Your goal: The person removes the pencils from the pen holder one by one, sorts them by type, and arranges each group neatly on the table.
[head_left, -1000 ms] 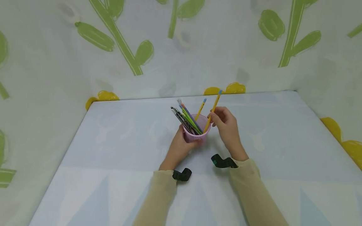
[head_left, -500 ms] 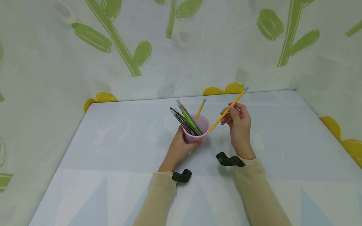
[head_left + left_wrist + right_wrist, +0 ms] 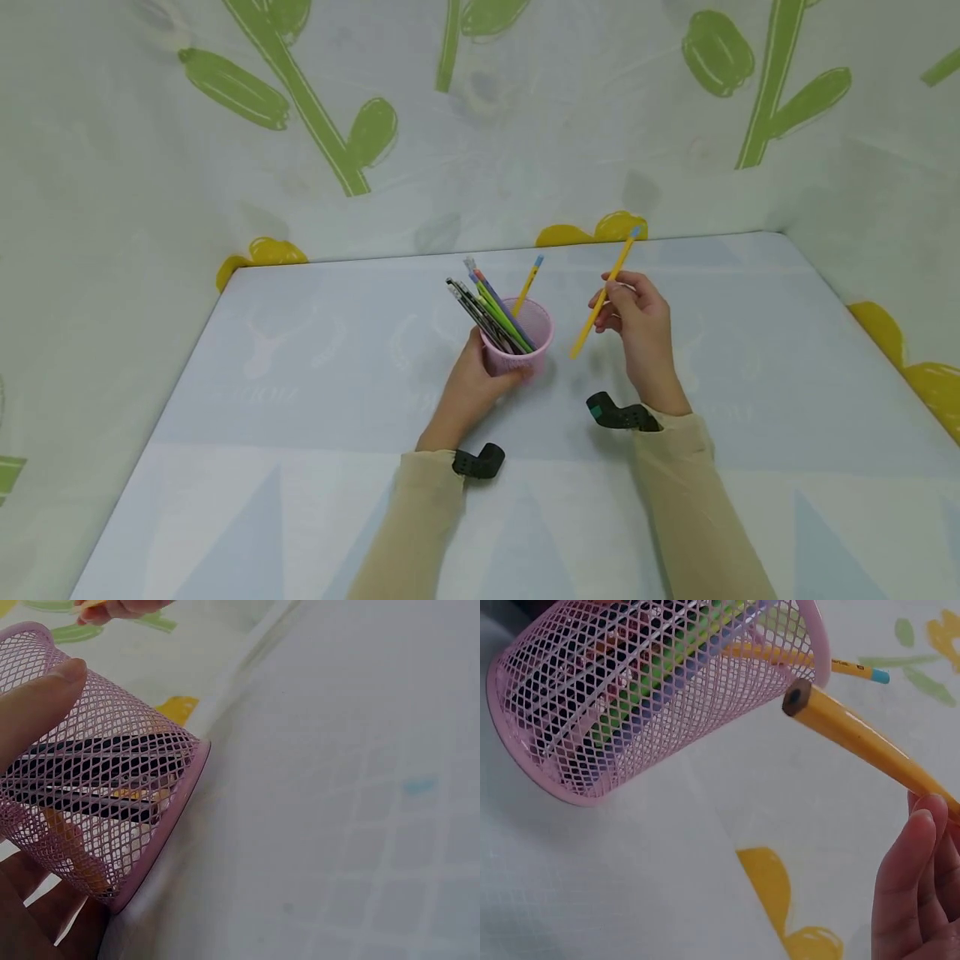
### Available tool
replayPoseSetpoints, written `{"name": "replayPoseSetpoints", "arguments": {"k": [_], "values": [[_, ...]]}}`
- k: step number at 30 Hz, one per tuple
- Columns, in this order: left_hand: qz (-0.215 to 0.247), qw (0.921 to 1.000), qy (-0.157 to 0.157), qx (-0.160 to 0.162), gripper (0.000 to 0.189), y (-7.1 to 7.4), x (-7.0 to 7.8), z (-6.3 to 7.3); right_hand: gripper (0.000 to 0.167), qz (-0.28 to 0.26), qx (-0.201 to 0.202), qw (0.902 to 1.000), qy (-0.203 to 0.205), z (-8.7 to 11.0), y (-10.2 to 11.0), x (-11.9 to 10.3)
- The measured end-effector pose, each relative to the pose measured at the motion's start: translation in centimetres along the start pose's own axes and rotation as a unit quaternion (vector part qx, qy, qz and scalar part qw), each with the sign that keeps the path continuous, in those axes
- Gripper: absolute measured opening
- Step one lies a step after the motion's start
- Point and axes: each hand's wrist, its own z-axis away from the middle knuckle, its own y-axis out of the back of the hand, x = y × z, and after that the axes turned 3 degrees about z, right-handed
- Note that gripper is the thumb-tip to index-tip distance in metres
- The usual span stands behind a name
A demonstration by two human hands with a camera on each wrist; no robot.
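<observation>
My left hand [image 3: 474, 385] grips a pink mesh pencil cup [image 3: 112, 712] by its side, thumb and fingers curled round it. Several pencils [image 3: 491, 317] in black, green and purple lean to the left inside the cup. One yellow pencil [image 3: 528, 285] with a blue end stands apart from them at the cup's back. To the right of the cup, my right hand [image 3: 639, 333] pinches another yellow pencil [image 3: 862, 739] between thumb and fingers. Its blue end points up and away, and its flat, unsharpened end slants down toward the cup, outside the rim.
A pale blue and white patterned cloth covers the table [image 3: 300, 400]. Behind it rises a wall [image 3: 570, 125] painted with green stems and yellow shapes. Black wrist cameras [image 3: 480, 461] sit at both sleeve cuffs.
My right hand has drawn the yellow pencil up out of the cup and moved right with it, then tipped it somewhat steeper. My left hand keeps its grip on the cup.
</observation>
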Motion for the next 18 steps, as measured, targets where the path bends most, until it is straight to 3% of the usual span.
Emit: {"name": "replayPoseSetpoints", "arguments": {"k": [3, 9, 15, 18], "values": [[-0.005, 1.0, 0.002, 0.001, 0.081, 0.0, 0.0, 0.0, 0.041, 0.016, -0.008, 0.9997, -0.018, -0.1, 0.2, 0.3], [-0.004, 1.0, 0.004, 0.007, 0.08, 0.0, -0.1, 0.0, 0.043, 0.078, -0.041, 0.9938, -0.067, 1.3, -1.0, -3.3], [-0.003, 1.0, 0.007, 0.005, 0.08, 0.1, 0.1, 0.0, 0.037, 0.166, -0.067, 0.9763, -0.121, 1.9, -1.7, -4.8], [0.003, 1.0, 0.006, 0.002, 0.079, 0.1, 0.2, 0.0, 0.037, 0.217, -0.089, 0.9599, -0.153, 1.9, -1.8, -5.1]]}}
